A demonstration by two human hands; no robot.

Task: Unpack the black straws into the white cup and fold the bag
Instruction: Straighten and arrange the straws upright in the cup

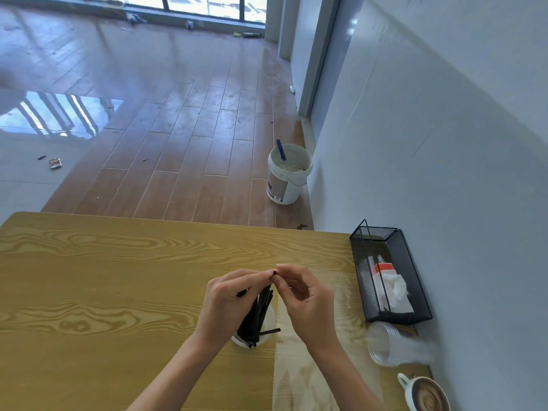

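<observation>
Several black straws (261, 314) stand leaning in a white cup (268, 324) on the wooden table (103, 277). My left hand (228, 304) and my right hand (302, 295) meet just above the cup, and their fingertips pinch the top end of one black straw (274, 273). Another straw end pokes out under my left palm. A clear plastic bag (308, 378) lies flat on the table under my right forearm, reaching to the near edge.
A black mesh organizer (415, 292) with tissues and packets stands against the wall at right. A stack of clear plastic cups (397, 347) lies on its side nearby. A latte cup (427, 396) sits at the near right corner. A paint bucket (289, 173) stands on the floor beyond.
</observation>
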